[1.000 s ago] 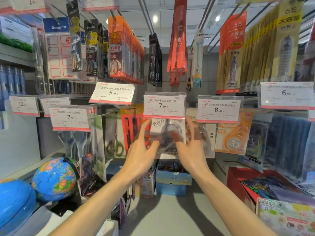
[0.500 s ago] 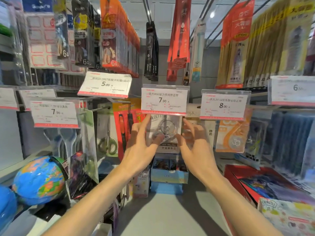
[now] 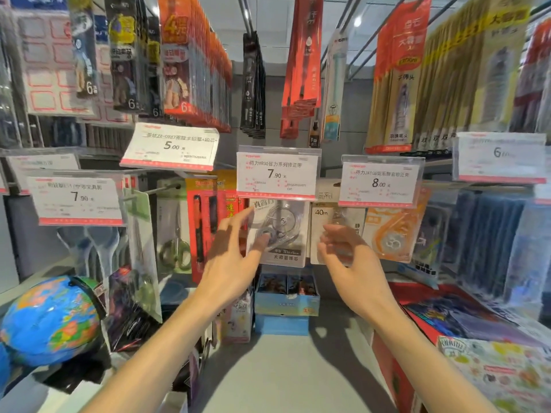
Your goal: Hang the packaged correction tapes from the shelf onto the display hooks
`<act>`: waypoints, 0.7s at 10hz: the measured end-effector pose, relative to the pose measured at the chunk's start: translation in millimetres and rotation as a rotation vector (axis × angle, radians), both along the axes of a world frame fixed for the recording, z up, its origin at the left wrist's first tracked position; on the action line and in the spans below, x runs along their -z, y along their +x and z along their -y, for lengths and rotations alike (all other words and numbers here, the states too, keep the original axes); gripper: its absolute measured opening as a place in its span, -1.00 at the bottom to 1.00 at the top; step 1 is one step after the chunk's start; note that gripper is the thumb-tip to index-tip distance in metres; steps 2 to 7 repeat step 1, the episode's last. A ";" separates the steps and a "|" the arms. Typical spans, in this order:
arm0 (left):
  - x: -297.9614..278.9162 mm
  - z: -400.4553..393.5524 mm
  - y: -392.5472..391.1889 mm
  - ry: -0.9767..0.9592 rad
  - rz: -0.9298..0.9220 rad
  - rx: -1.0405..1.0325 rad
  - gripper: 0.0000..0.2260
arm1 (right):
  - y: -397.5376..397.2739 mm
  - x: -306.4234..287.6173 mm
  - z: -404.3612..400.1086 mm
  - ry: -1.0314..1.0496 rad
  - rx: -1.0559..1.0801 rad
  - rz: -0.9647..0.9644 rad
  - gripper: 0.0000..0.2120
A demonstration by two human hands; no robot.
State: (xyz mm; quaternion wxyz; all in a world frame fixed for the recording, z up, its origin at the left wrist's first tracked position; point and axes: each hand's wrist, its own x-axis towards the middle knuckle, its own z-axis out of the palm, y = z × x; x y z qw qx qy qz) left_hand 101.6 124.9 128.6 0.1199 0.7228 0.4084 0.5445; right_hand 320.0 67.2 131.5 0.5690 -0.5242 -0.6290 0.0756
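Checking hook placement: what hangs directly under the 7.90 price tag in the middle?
A clear correction tape pack hangs under the 7.90 tag. The tag covers its top and the hook; the left hand overlaps its lower left.

Two bare forearms rise from the near edge, slim and smooth, with no sleeves, watch, bracelet or rings on them. The left hand [image 3: 229, 257] and right hand [image 3: 350, 263] are ungloved, with long slender fingers and short, plain, unpainted nails.
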 end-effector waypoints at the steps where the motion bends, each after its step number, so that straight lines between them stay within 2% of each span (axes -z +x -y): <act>1: 0.1 -1.3 -5.7 0.047 0.105 -0.050 -0.64 | 3.3 -0.3 4.6 -0.014 -0.016 -0.097 -0.76; 7: 0.1 -1.3 -5.7 0.047 0.105 -0.050 -0.64 | 3.3 -0.3 4.6 -0.014 -0.016 -0.097 -0.76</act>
